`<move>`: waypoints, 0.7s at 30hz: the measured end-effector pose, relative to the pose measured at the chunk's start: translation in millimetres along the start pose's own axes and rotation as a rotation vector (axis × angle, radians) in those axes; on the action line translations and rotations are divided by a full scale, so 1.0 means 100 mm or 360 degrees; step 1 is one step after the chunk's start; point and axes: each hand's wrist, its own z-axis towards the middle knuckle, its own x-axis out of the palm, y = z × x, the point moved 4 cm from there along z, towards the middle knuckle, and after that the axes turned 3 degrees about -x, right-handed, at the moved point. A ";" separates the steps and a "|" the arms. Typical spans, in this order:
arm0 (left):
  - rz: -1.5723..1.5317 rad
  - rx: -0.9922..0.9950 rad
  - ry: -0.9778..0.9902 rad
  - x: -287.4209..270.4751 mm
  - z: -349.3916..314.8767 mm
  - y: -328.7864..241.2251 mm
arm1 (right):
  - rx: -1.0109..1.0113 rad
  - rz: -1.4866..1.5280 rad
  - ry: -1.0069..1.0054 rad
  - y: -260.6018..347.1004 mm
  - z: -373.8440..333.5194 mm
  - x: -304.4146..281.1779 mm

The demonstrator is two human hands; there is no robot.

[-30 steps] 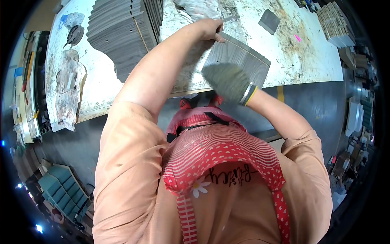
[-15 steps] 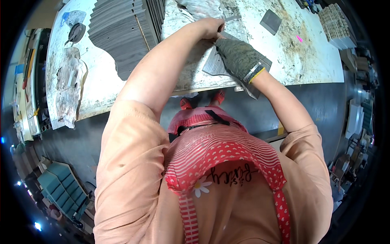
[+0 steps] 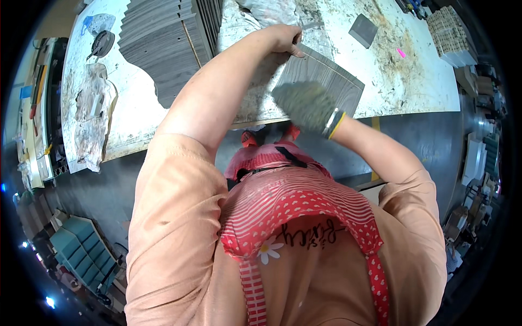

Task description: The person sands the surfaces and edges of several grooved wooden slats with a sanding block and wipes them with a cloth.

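A grey wood-grain board (image 3: 333,81) lies at a slant near the table's front edge. My bare left hand (image 3: 286,41) grips its far left corner, the thumb on the top face and the other fingers mostly hidden. My right hand (image 3: 307,106), in a dark green-grey glove with a yellow cuff edge, is over the board's near left part. Motion smears its fingers, so I cannot make out whether they hold anything or touch the board.
A large stack of grey wood-grain boards (image 3: 157,49) stands left on the stained white table (image 3: 424,92). Around it are a roll of tape (image 3: 101,43) and crumpled sheeting (image 3: 95,111). A small dark square piece (image 3: 362,30) and a pink scrap (image 3: 401,52) lie right.
My right hand has slid from the board's far left corner toward its near edge, uncovering more of the top face. The board now lies flatter. My left hand stays at the corner.
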 end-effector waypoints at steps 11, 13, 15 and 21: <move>0.0023 0.0044 -0.0002 0.01 0.03 0.03 | -0.0083 -0.0029 0.0421 0.06 0.02 -0.09; 0.0057 0.0057 -0.0015 0.03 0.02 -0.01 | -0.0108 0.0138 0.0309 0.14 -0.01 -0.19; 0.0080 0.0069 -0.0043 0.02 0.01 -0.04 | 0.0062 0.0084 0.0258 -0.04 -0.04 -0.25; -0.0026 0.0110 -0.0051 0.02 0.03 -0.03 | 0.0204 -0.0115 0.0150 -0.48 0.12 -0.45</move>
